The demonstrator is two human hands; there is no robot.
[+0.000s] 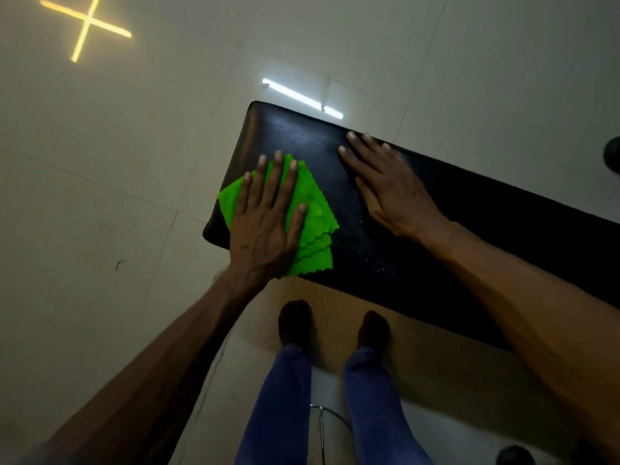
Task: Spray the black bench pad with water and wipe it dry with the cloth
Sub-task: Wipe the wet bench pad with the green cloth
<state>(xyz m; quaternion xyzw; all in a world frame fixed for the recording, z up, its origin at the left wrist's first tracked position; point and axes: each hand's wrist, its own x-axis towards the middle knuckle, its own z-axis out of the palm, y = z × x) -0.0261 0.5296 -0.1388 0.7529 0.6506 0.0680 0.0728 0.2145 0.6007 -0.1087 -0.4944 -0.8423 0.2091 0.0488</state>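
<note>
While pressing flat on the green cloth (312, 226) with left hand (265, 226), fingers (260, 182) spread apart, rubs near the end of the black bench pad (436, 209). Leans right hand (385, 186) flat, fingers together, probably to steady it. Leaves small drops (372, 260) nearby, unwiped.

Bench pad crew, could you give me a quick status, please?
Left hand flat on green cloth. Right hand flat on bench pad. Droplets remain. Nothing obstructing.

I see a pale tiled floor (100, 196) carrying a yellow cross-shaped light reflection (86, 23) and a white strip reflection (302, 99). Blue trouser legs (278, 397) and dark feet (295, 322) stand on a tan patch (419, 357).
</note>
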